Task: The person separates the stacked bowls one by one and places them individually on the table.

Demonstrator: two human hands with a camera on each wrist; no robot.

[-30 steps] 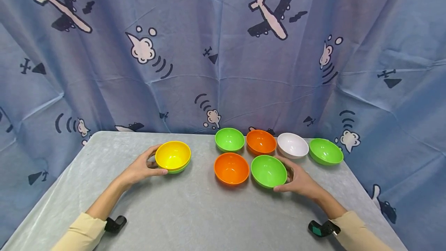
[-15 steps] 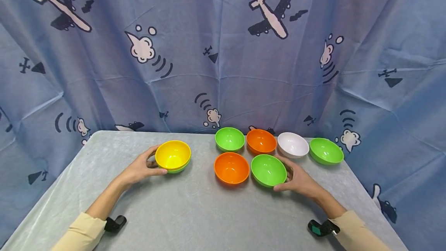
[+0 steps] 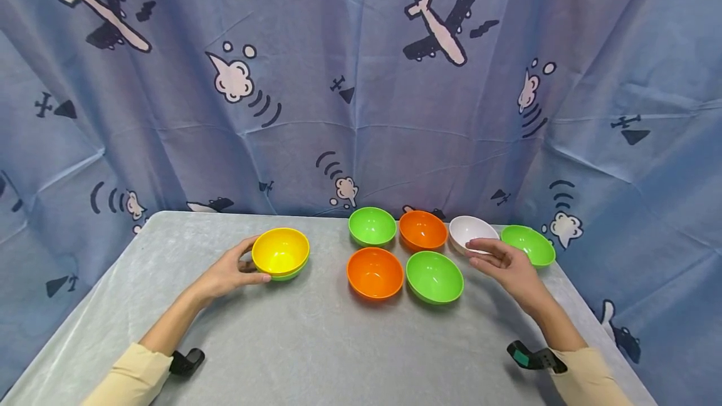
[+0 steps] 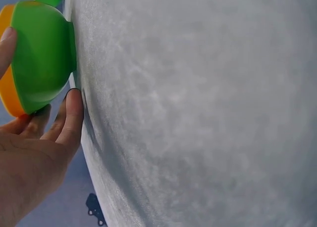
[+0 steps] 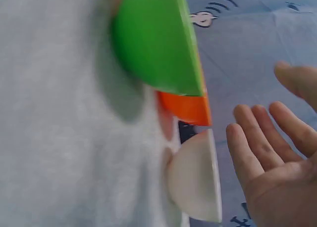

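At the left of the head view, a yellow bowl is nested in a green bowl. My left hand grips this stack from its left side, thumb near the front and fingers round the back. My right hand is in the air with nothing in it, to the right of the front-row green bowl. Its fingers overlap the white bowl in the head view. The right wrist view shows the fingers spread loosely, apart from the white bowl.
Left of the front green bowl stands an orange bowl. The back row has a green bowl, an orange bowl, the white bowl and another green bowl. A patterned blue curtain hangs behind the grey-covered table.
My right hand has let go of the front green bowl and moved up and to the right, toward the white bowl. My left hand stays at the stacked bowls.
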